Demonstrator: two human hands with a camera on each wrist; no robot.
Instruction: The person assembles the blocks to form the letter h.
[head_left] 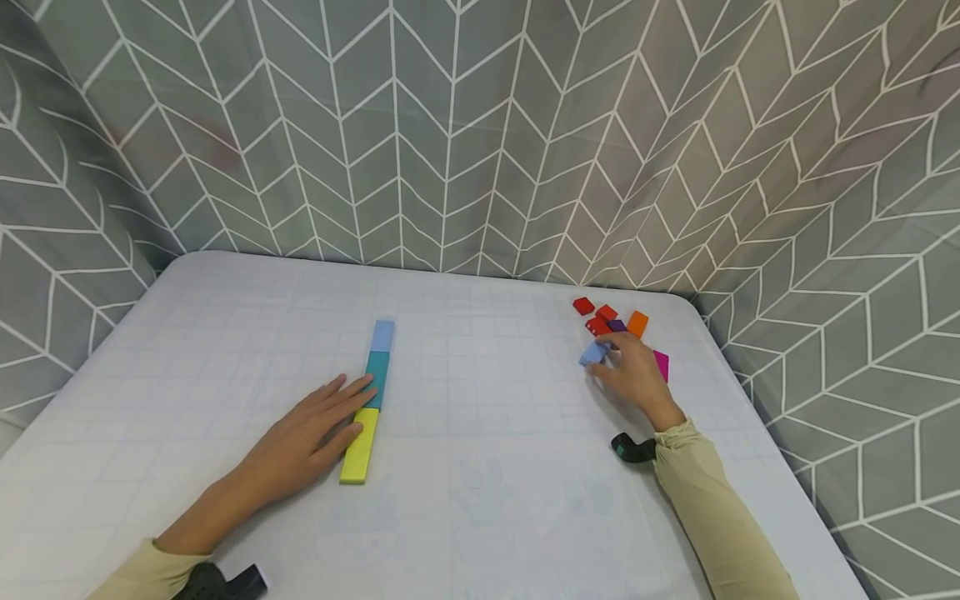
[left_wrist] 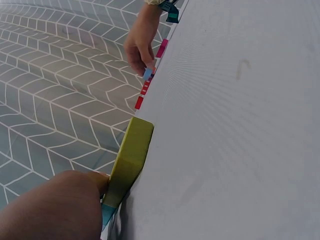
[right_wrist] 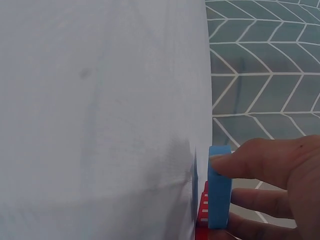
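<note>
Three flat blocks lie end to end in a line left of the table's middle: a yellow block (head_left: 360,458), a teal block (head_left: 381,371) and a light blue block (head_left: 382,335) at the far end. Across the teal and yellow ones rest the outstretched fingers of my left hand (head_left: 296,446). Over at the right, my right hand (head_left: 636,379) pinches another light blue block (head_left: 592,353) between thumb and fingers. The right wrist view shows this held block (right_wrist: 220,195) standing on edge, thumb on its near face.
Around the right hand lie several red blocks (head_left: 583,306), a purple block (head_left: 617,325) partly hidden, an orange block (head_left: 637,323) and a magenta block (head_left: 662,365). All are on a white-covered table (head_left: 487,500), with a grey patterned curtain (head_left: 450,125) behind and beside it.
</note>
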